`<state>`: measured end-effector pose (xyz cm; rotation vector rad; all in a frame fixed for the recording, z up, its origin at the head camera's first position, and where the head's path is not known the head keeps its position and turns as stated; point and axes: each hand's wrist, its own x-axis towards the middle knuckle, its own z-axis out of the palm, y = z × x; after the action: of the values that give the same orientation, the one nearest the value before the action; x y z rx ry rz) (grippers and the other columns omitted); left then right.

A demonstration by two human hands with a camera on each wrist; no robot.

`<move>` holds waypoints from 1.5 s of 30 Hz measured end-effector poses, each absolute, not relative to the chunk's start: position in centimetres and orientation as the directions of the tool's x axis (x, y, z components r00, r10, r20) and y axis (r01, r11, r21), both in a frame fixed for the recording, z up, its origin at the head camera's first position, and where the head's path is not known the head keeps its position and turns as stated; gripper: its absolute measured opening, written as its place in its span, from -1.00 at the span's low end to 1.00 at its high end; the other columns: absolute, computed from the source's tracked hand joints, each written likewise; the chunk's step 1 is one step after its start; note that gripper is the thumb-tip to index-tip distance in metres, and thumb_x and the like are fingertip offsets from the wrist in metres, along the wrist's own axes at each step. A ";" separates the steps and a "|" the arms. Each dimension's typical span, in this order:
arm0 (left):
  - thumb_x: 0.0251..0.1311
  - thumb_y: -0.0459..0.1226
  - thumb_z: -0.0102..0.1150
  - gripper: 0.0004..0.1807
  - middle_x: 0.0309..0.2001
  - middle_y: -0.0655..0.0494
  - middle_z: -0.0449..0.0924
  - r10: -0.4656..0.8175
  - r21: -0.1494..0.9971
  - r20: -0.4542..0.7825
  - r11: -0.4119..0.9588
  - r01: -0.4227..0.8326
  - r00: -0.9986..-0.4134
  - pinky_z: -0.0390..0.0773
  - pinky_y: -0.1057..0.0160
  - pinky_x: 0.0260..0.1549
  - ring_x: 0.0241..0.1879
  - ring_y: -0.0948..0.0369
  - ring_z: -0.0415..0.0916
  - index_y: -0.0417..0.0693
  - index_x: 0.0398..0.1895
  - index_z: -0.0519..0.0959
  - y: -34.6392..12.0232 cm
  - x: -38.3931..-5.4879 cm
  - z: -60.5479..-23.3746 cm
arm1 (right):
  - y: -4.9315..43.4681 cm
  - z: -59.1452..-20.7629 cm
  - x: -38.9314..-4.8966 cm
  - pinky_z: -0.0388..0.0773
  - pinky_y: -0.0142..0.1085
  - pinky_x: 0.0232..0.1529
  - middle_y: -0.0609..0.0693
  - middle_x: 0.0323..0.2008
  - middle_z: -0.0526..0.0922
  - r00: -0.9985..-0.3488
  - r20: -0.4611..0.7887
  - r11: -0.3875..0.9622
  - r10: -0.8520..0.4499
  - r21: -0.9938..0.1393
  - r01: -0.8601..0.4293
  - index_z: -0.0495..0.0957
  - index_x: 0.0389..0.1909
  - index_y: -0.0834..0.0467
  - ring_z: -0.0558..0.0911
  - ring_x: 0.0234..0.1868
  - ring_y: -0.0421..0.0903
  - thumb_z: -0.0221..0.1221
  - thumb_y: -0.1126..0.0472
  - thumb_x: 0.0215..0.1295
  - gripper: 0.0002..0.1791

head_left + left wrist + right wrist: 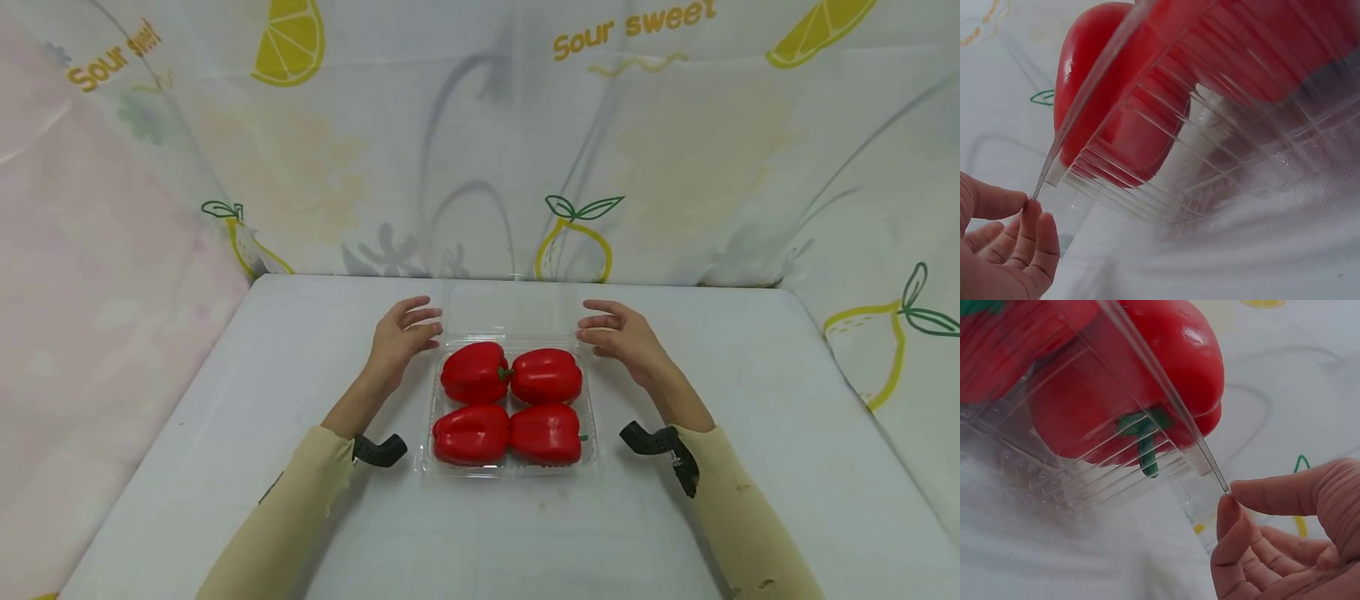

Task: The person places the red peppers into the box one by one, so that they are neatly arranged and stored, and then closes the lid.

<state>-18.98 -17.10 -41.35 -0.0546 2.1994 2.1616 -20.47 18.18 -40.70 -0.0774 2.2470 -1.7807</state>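
Observation:
A clear plastic clamshell box (506, 472) rests on the table with several red bell peppers in two rows, including a front-right pepper (546, 433). Its transparent lid (513, 308) is folded back, away from the person. At the far left corner, the left hand (396, 340) pinches the box's thin edge; the thumb (999, 203) and fingertips meet there in the left wrist view. Mirroring it on the far right, the right hand (628, 340) pinches the edge between thumb (1279, 495) and index finger. A green stem (1146, 450) shows through the ribbed wall.
The white-covered table (750, 400) extends to both sides and in front of the box. Behind it hangs a lemon-printed cloth (465, 125), with more cloth at both sides. A black curved mount sits on each wrist, such as the left mount (381, 451).

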 end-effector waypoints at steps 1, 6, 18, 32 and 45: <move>0.32 -0.43 0.13 -0.41 0.20 -0.24 0.47 0.015 0.999 -0.051 0.016 -0.051 -0.999 0.66 0.24 -0.17 0.01 -0.08 0.58 -0.23 0.40 0.25 -17.1 -19.0 -41.4 | 18.2 -40.7 -20.5 0.63 -0.32 -0.15 0.32 0.11 0.53 -0.965 -0.164 0.248 -0.205 -0.962 0.111 0.26 0.43 0.21 0.63 -0.15 -0.15 0.24 0.22 0.33 -0.32; 0.30 -0.44 0.16 -0.41 0.20 -0.19 0.48 0.007 1.000 0.011 0.020 0.011 -1.000 0.66 0.24 -0.17 -0.04 -0.01 0.60 -0.19 0.40 0.29 -17.1 -19.2 -41.3 | 18.1 -40.7 -20.3 0.63 -0.28 -0.14 0.29 0.05 0.55 -0.978 -0.098 0.273 -0.182 -0.961 0.045 0.35 0.36 0.23 0.64 -0.19 -0.20 0.27 0.22 0.31 -0.39; 0.26 -0.48 0.21 -0.43 0.08 -0.31 0.48 0.012 0.988 0.149 0.046 0.149 -0.989 0.64 0.28 -0.15 -0.08 0.10 0.54 -0.16 0.36 0.41 -17.2 -18.7 -41.0 | 18.6 -40.5 -19.6 0.64 -0.34 -0.19 0.22 -0.09 0.65 -0.982 0.096 0.260 -0.166 -0.956 -0.137 0.51 0.09 0.29 0.68 -0.19 -0.20 0.32 0.26 0.27 -0.60; 0.22 -0.49 0.26 -0.78 -0.11 -0.17 0.63 0.041 0.892 0.394 0.223 0.393 -0.918 0.59 0.36 -0.09 -0.08 0.14 0.58 -0.30 -0.07 0.60 -17.5 -16.9 -40.7 | 19.9 -40.5 -18.2 0.61 -0.44 -0.23 0.08 -0.24 0.71 -0.914 0.300 0.404 -0.274 -0.826 -0.392 0.67 -0.20 0.23 0.64 -0.19 -0.20 0.33 0.36 0.22 -0.86; 0.29 -0.48 0.10 -0.72 0.11 0.00 0.60 0.222 0.684 0.441 0.543 0.486 -0.869 0.64 0.12 -0.17 0.07 0.10 0.53 -0.15 0.03 0.61 -18.9 -13.5 -40.6 | 21.2 -40.7 -16.5 0.57 -0.26 -0.34 -0.03 -0.16 0.71 -0.720 0.485 0.501 -0.495 -0.518 -0.693 0.67 -0.10 0.15 0.60 -0.20 -0.01 0.34 0.37 0.06 -0.68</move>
<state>-13.53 -18.87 -40.57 0.7142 3.0186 1.5070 -16.54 21.21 -40.74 -1.1995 2.9516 -1.2386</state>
